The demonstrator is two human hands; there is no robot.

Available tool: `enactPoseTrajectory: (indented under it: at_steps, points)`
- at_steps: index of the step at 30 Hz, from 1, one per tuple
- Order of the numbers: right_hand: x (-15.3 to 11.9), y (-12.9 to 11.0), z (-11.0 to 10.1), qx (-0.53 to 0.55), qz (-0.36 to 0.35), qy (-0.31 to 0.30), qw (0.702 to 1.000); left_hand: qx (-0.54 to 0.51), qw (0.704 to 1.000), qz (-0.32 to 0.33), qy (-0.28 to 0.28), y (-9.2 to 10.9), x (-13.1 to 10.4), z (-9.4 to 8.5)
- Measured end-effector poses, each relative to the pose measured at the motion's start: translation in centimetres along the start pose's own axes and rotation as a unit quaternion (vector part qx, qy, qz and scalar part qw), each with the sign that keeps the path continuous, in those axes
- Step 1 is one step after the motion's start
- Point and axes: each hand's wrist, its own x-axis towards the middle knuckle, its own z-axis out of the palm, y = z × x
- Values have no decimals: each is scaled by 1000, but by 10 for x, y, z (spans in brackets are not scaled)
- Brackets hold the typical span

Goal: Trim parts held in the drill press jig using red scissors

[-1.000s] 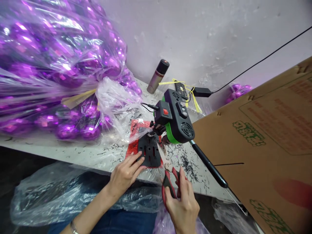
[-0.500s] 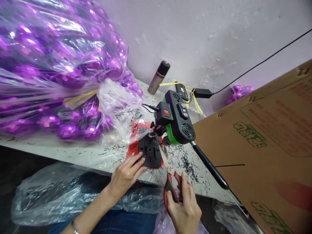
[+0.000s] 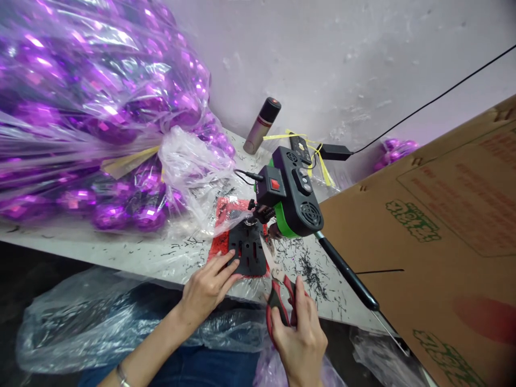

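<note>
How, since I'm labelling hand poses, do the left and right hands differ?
The left hand rests extended fingers on the black slotted plate; the right hand curls around red-and-black pliers. The left hand appears higher in the picture, the right hand lower. Both are bare.

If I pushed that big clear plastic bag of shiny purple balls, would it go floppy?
Probably: the clear plastic bag is thin and creased, so it should bend easily. The shiny purple balls look round, so they might shift inside.

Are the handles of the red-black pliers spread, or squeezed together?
Spread: the right hand holds the pliers with a visible gap between handles.
</note>
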Motion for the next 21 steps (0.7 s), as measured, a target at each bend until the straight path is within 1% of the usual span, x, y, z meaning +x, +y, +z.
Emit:
enactPoseTrajectory:
  at_steps: [7, 13, 18, 21]
  points:
    - [-5, 3, -1, -3, 3, -3, 1000, -7, 1000, -1, 4, 1, 2, 0]
    - [2, -2, 2, 12, 7, -13, 1000, -3, 1000, 0, 4, 0, 1, 0]
    - [-5, 3, -2, 9, 15, -19, 1000, -2, 1000, 0, 2, 1, 2, -1]
    - [-3, 1, -2, 29, 17, -26, 999, -1, 1000, -1, -3, 1, 1, -1]
